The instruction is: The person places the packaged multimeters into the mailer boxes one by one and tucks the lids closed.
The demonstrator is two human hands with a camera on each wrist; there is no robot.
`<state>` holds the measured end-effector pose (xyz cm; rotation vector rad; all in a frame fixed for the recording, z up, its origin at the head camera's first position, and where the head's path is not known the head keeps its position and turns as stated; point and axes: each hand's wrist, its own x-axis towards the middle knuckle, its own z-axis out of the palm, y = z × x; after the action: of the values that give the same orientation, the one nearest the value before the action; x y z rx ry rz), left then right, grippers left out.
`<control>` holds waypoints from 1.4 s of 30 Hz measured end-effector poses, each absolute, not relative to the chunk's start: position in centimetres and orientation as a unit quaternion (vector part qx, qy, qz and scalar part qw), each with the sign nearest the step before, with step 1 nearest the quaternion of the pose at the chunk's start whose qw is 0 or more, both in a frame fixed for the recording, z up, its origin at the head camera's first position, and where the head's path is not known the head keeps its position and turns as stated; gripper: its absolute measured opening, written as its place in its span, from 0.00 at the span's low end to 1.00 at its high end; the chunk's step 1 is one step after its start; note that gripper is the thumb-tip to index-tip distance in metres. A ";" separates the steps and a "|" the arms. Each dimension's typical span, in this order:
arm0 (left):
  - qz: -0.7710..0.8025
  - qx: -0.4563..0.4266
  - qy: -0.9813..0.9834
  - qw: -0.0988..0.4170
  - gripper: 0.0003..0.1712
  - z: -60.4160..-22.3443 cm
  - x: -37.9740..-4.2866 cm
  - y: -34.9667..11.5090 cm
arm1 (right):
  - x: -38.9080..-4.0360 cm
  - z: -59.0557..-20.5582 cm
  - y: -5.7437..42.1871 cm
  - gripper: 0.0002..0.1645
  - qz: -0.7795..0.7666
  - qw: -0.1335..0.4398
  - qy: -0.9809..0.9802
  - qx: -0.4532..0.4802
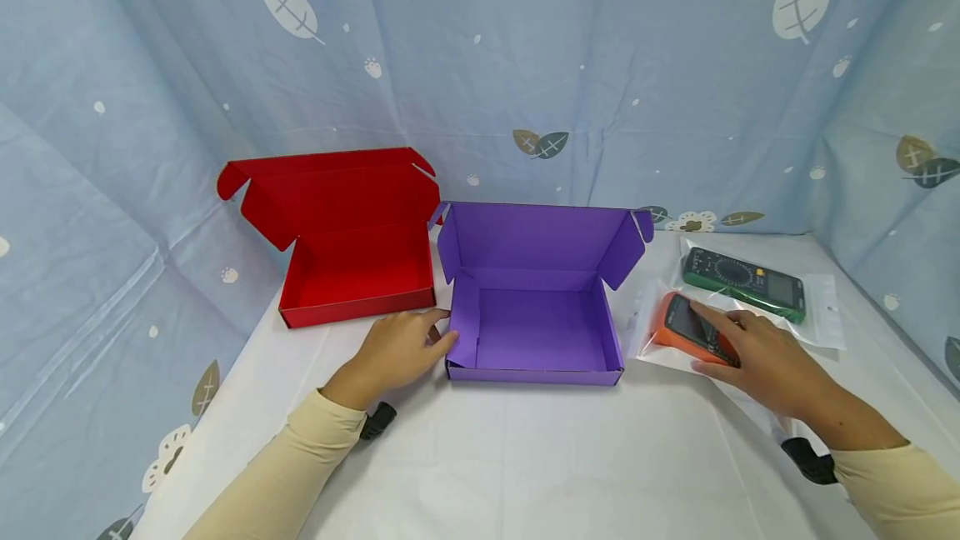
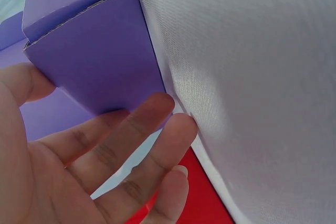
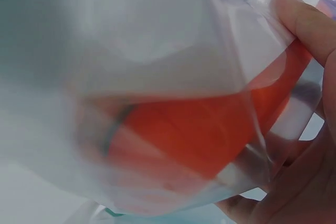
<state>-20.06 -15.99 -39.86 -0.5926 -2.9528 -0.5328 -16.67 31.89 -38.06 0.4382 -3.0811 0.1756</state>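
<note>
An open purple cardboard box [image 1: 536,377] stands in the middle of the white table. My left hand [image 1: 397,357] is at its left side; in the left wrist view the loosely extended fingers [image 2: 134,121] touch the purple side wall, with the thumb near its upper edge. On the right, my right hand [image 1: 776,365] grips an orange multimeter [image 1: 693,330] in a clear plastic bag. The right wrist view shows the orange back [image 3: 184,135] through the plastic, the thumb on one side and fingers on the other.
An open red box [image 1: 360,307] stands left of the purple one, its lid raised. Behind the right hand lies a green multimeter [image 1: 746,282] in its own clear bag. A blue curtain [image 1: 480,65] with leaf prints hangs along the back and sides of the table.
</note>
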 end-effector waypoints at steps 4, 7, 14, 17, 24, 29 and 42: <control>-0.173 -0.194 -0.965 0.042 0.24 -39.9 -20.1 -16.0 | -16.2 -37.5 31.6 0.57 0.049 0.016 -0.989 0.142; -0.172 -0.194 -0.965 0.042 0.24 -39.9 -20.1 -16.0 | -15.9 -37.1 31.4 0.57 0.042 0.017 -0.989 0.141; -0.170 -0.196 -0.965 0.043 0.24 -40.0 -20.2 -16.1 | -15.2 -36.5 31.1 0.57 0.043 0.022 -0.988 0.147; -0.171 -0.198 -0.964 0.044 0.24 -40.0 -20.2 -16.1 | -14.9 -36.4 30.7 0.58 0.048 0.014 -0.988 0.148; -0.172 -0.199 -0.964 0.043 0.24 -39.9 -20.1 -16.1 | -14.3 -36.0 29.6 0.57 0.055 0.027 -0.984 0.168; -0.171 -0.199 -0.964 0.040 0.24 -39.8 -20.1 -16.0 | -13.9 -36.0 29.0 0.57 0.052 0.028 -0.984 0.170; -0.169 -0.196 -0.965 0.042 0.24 -39.7 -20.0 -15.9 | -13.4 -36.1 27.8 0.57 0.056 0.012 -0.984 0.167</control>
<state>-20.01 -15.90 -39.74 -0.6002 -2.9521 -0.5173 -13.35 27.82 -36.05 0.5202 -3.0681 0.1744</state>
